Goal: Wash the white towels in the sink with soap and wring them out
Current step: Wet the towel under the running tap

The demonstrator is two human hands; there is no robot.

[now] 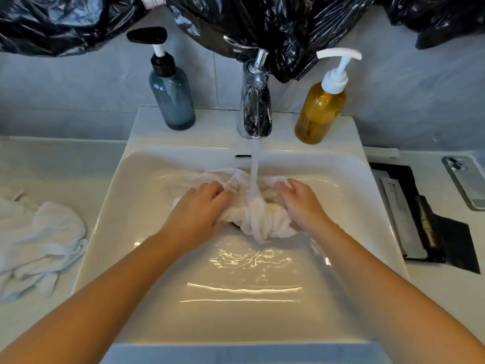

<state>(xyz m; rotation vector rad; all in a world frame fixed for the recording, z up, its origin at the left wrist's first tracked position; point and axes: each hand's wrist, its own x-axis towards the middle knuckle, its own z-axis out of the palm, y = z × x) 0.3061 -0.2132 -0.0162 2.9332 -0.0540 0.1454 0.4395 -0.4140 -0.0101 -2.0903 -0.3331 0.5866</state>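
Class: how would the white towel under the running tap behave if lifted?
Probably floppy: the towel lies bunched in folds between the left hand and right hand. Likely heavy for its size and dripping, since the water stream lands on it.

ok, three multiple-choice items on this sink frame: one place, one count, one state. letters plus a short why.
1. Where does the spare towel lie?
A. on the counter left of the sink
B. in the sink
C. on the floor

2. How many pump bottles stand behind the sink?
A. one
B. two
C. three

3. The tap is:
A. off
B. running onto the wet towel
C. running beside it

Key:
1 A, it lies bunched on the counter, outside the sink.
2 B, one blue-grey bottle and one amber bottle.
3 B, the stream lands on the wet towel that the left hand and right hand grip.
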